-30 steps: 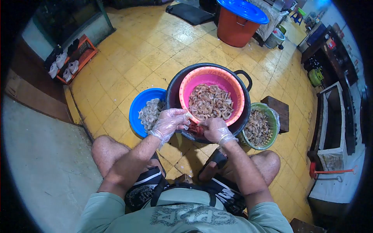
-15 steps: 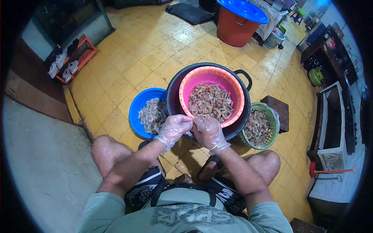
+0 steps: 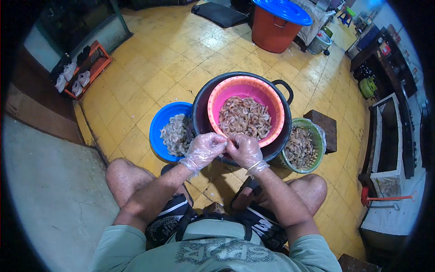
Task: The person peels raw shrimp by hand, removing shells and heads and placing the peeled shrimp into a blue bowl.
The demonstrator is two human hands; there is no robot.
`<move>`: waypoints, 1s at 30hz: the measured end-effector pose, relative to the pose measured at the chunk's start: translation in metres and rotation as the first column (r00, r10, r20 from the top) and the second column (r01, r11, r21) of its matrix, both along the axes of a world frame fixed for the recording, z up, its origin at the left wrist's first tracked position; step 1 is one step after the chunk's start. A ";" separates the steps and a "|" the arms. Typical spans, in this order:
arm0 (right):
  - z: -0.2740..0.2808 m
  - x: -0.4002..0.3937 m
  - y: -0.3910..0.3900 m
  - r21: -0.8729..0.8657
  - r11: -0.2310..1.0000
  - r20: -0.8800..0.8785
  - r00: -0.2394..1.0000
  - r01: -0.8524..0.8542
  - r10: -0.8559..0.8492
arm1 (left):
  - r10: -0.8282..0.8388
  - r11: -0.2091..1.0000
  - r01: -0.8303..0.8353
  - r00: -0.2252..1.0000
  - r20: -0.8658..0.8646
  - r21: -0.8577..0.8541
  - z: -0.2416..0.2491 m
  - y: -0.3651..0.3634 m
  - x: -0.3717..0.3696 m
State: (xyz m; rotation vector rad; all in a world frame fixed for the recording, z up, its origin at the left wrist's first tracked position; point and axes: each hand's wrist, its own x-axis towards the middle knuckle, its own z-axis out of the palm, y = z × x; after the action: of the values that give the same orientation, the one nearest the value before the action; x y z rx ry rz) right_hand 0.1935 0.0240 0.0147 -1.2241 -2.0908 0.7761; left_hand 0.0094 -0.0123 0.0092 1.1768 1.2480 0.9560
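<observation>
My left hand point(image 3: 204, 150) and my right hand point(image 3: 244, 151), both in clear plastic gloves, meet fingertip to fingertip at the near rim of the pink basin point(image 3: 277, 100). Their fingers are pinched together; whatever lies between them is too small to make out. Shrimp point(image 3: 244, 117) fill the pink basin, which sits inside a large black tub point(image 3: 204, 97). To the left, a blue basin point(image 3: 157, 121) holds pale grey shrimp point(image 3: 176, 134). On the right, a green basket point(image 3: 320, 149) contains more brownish shrimp point(image 3: 300, 147).
A dark wooden block point(image 3: 324, 129) stands behind the green basket. Farther off is a red bucket point(image 3: 274, 34) with a blue lid point(image 3: 285, 10). An orange shoe rack point(image 3: 97, 68) is at the left wall, and a white-framed cabinet point(image 3: 387, 181) stands at the right.
My right hand has turned slightly, with its fingers curled more over the pinch. My left hand stays in nearly the same place. The basins have not visibly moved.
</observation>
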 end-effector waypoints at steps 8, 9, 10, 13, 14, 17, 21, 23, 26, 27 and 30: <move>-0.001 -0.003 -0.006 0.152 0.987 0.005 0.998 -0.059 0.058 | 0.074 0.997 -0.072 0.991 0.112 -0.017 -0.019 0.000 0.002; -0.004 -0.004 -0.007 0.215 0.975 0.012 0.998 -0.057 0.056 | 0.094 0.996 -0.092 0.982 0.165 -0.019 -0.020 -0.001 0.003; -0.006 -0.005 -0.008 0.277 0.959 0.018 0.998 -0.055 0.052 | 0.094 0.996 -0.092 0.982 0.164 -0.019 -0.021 -0.002 0.003; -0.011 -0.008 -0.010 0.331 0.942 0.017 0.999 -0.052 0.049 | 0.109 0.994 -0.109 0.994 0.007 0.017 -0.018 -0.003 0.003; -0.011 -0.008 -0.011 0.331 0.942 0.017 0.999 -0.051 0.048 | 0.113 0.992 -0.108 0.990 -0.090 0.062 -0.016 -0.005 0.004; -0.009 -0.007 -0.012 0.314 0.948 0.048 0.998 -0.042 0.028 | 0.123 0.987 -0.095 0.968 -0.220 0.133 -0.005 -0.007 0.006; 0.002 -0.007 -0.006 0.110 0.994 0.017 0.999 0.028 -0.030 | 0.108 0.964 -0.047 0.968 -0.226 0.261 -0.010 -0.006 0.006; 0.002 -0.005 -0.003 0.028 0.998 0.023 0.998 0.064 -0.064 | 0.115 0.975 -0.084 0.983 -0.143 0.203 -0.008 -0.005 0.007; -0.008 0.001 0.005 -0.237 0.967 -0.106 0.987 0.096 -0.124 | 0.117 0.989 -0.118 0.993 0.025 0.085 -0.010 -0.001 0.005; -0.008 0.002 0.006 -0.236 0.967 -0.106 0.987 0.096 -0.124 | 0.111 0.993 -0.114 0.988 0.109 0.026 -0.013 0.000 0.004; -0.008 0.004 0.007 -0.420 0.906 -0.116 0.986 0.058 -0.117 | 0.178 0.984 -0.168 0.933 0.314 -0.059 -0.023 0.003 0.002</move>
State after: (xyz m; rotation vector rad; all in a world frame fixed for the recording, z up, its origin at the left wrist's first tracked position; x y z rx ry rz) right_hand 0.1972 0.0313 0.0067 -1.4254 -1.7959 1.2737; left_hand 0.0117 -0.0093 -0.0138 0.8559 1.1117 1.2012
